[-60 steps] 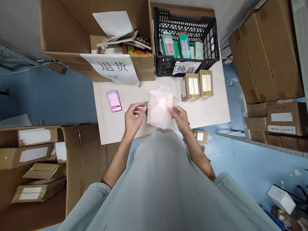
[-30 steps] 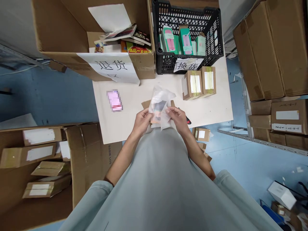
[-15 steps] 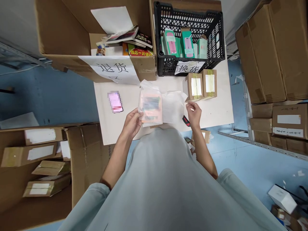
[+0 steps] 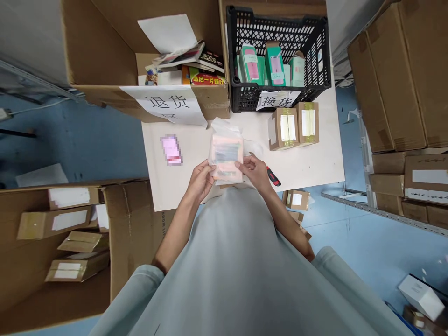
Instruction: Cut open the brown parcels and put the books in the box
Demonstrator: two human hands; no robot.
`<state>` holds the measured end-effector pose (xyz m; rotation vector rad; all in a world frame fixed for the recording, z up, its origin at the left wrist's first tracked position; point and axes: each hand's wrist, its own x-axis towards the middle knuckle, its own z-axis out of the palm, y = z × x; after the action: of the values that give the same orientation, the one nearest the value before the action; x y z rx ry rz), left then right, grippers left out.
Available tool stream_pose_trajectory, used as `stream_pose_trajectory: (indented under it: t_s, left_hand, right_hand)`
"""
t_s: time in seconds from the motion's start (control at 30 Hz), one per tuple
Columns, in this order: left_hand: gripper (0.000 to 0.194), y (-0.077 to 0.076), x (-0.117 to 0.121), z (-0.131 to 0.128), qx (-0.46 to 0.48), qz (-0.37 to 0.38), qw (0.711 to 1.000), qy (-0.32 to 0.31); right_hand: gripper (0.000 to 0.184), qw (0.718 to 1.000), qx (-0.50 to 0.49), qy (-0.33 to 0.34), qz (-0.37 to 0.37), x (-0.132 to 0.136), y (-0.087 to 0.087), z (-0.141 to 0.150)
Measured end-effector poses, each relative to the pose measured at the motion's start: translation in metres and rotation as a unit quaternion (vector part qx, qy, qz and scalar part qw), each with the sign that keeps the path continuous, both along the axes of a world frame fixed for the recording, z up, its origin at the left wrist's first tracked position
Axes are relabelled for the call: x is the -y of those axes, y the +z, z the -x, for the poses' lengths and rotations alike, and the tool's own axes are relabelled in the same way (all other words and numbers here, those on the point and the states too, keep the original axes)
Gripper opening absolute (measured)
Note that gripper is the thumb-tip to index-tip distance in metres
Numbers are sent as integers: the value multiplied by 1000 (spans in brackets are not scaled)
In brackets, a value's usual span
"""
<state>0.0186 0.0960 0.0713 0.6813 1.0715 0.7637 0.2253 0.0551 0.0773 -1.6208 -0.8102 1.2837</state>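
A flat, book-sized pink item in a translucent white wrapping sheet [image 4: 227, 151] is held over the front of the table. My left hand [image 4: 202, 179] pinches its lower left corner, thumb on top. At the right edge, my right hand [image 4: 256, 171] grips it with the thumb on the front face and the fingers behind. A loose part of the wrapping shows beyond my right fingers. Just right of that hand lies a red and black box cutter [image 4: 273, 176]. What is printed on the item is blurred by the sheet.
Behind stand a large cardboard box [image 4: 105, 98] of books and a black plastic crate [image 4: 280, 28] with green boxes. Two small taped cartons [image 4: 287, 128] sit at the right, a phone [image 4: 171, 150] at the left. Another open box [image 4: 126, 233] holds parcels, lower left.
My right hand has come left from the sheet's far edge to the item's right side. The spread sheet has folded in behind the item. My left hand keeps its hold.
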Motion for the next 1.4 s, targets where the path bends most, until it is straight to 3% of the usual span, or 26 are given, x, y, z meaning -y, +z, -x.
stream_pose_trajectory:
  t_s: [0.1,0.17,0.27,0.4,0.5,0.63,0.83,0.97,1.17,1.4]
  left_hand:
    - [45,-5,0,0,-92,-40,995,-1]
    - [49,-3,1,-1,-176,-85,980,25]
    - [48,8,7,-8,-220,-126,967,19]
    - [46,20,17,-22,-232,-141,962,9]
    - [40,14,21,-25,-253,-126,959,40]
    - [40,3,18,-14,-220,-113,968,44]
    - [53,8,7,13,-126,-104,986,-12]
    - [58,12,6,20,-107,-88,990,-34]
    - [48,15,5,14,-91,-79,990,-77]
    - [43,-3,-11,18,-209,-136,968,-11]
  right_hand:
    - [49,999,27,1,-22,2,1,4]
    - [33,991,125,14,-53,5,3,7]
    - [12,951,286,75,-90,11,5,15]
    - [17,892,404,173,-103,22,0,30]
    - [21,877,415,212,-116,31,-3,38]
    - [23,910,347,187,-131,36,-1,33]
    - [45,962,249,9,-114,27,12,-2]
    - [47,988,136,8,-73,19,20,-10]
    - [51,998,29,37,-50,11,25,-8]
    - [46,988,115,-49,-88,6,38,-38]
